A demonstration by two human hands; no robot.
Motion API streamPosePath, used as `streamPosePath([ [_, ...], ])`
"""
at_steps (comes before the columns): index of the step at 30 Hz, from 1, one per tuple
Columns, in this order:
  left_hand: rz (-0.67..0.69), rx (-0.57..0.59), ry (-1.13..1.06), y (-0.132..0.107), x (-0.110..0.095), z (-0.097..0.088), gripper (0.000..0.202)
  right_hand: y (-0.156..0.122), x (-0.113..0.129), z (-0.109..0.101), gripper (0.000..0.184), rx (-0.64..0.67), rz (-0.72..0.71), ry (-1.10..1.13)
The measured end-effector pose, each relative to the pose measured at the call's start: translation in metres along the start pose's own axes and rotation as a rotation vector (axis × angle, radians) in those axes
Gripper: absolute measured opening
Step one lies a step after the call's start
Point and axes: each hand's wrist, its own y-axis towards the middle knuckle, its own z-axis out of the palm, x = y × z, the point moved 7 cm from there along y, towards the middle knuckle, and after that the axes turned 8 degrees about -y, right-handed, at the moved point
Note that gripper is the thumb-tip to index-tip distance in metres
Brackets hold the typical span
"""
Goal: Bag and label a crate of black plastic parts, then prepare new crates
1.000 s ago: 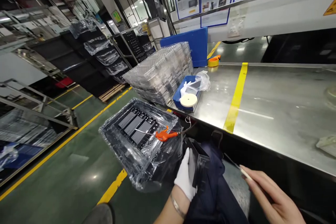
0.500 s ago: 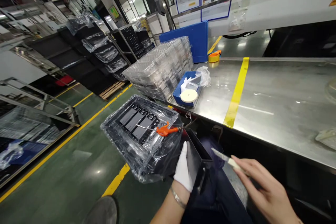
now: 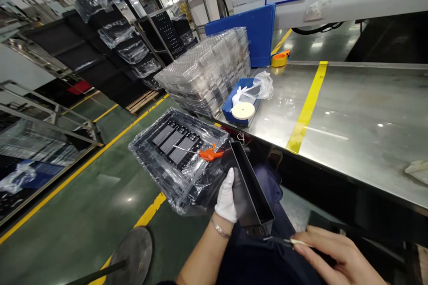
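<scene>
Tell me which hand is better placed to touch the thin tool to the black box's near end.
Right, probably: the right hand pinches the thin tool, its tip close to the near end of the black box. The gloved left hand is against the box's side.

I'm handling one black box (image 3: 245,202) and one thin tool (image 3: 294,242); three grey panels (image 3: 172,141) and one orange air gun (image 3: 210,155) are lying at eleven o'clock.
</scene>
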Motion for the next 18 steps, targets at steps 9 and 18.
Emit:
streamPosePath([
  [9,0.100,0.009,0.010,0.002,-0.012,-0.010,0.025,0.000,0.004,0.000,0.014,-0.050,-0.031,-0.018],
  [18,0.281,-0.046,0.077,-0.003,-0.024,-0.010,0.032,-0.002,0.005,0.010,0.014,-0.136,-0.027,-0.021],
])
